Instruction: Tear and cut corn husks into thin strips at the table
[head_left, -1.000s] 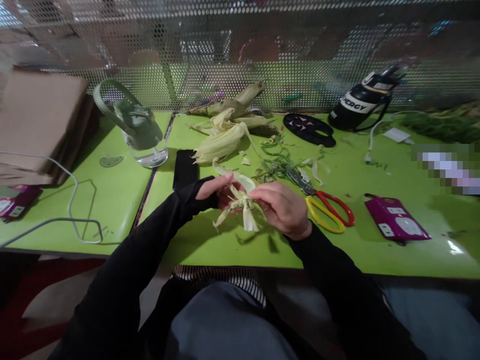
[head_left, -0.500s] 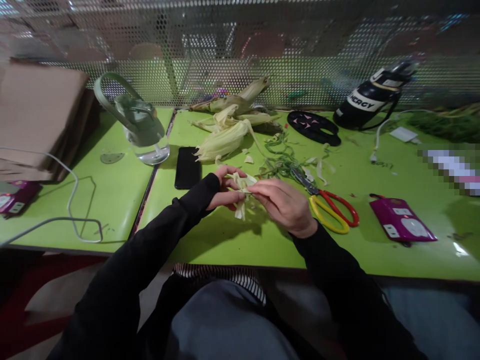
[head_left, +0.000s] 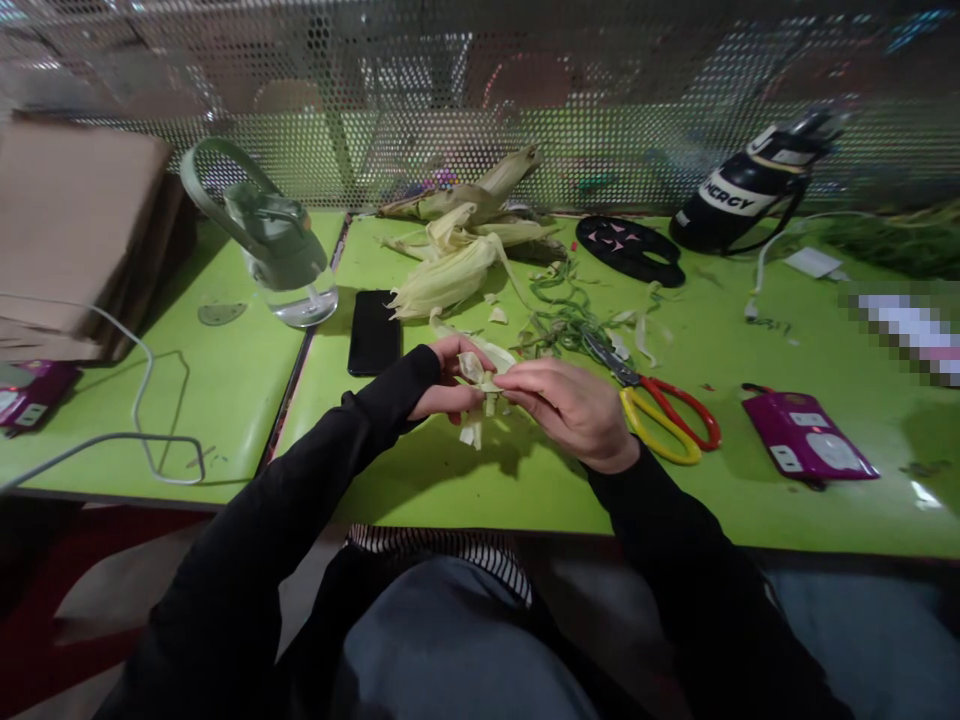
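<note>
Above the green table, my left hand is closed on a small folded piece of pale corn husk, whose ends stick up and hang down past the fingers. My right hand pinches the same husk from the right, thumb and fingertips together. A pile of corn husks lies beyond my hands. Right of it is a tangle of green string. Scissors with one red and one yellow handle rest beside my right hand, blades reaching toward the string.
A black phone lies left of the husks, near a green-lidded water bottle. Toward the right are a black palette-shaped plate, a dark bottle and a purple power socket. Perforated metal mesh borders the table's back.
The husk in my hands has shifted, with a loop now standing up between the fingers and a short stem showing below. Both hands stay in nearly the same place.
</note>
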